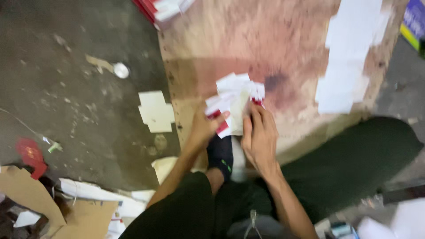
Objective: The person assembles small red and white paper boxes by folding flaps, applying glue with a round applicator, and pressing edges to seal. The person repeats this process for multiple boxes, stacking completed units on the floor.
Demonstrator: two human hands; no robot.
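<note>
Both hands are gripping a fanned stack of white and red cards (234, 101) over a stained wooden board (248, 40): the left hand (204, 128) is pinching its lower edge, the right hand (260, 135) is clasping its side. Through the blur, the pale sheets (349, 57) lying on the board's right part are probably paper.

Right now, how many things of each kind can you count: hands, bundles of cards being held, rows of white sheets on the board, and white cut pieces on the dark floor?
Hands: 2, left hand and right hand
Card bundle, held by both hands: 1
Row of white sheets on the wooden board: 1
White cut piece on the floor: 1
Total: 5
</note>
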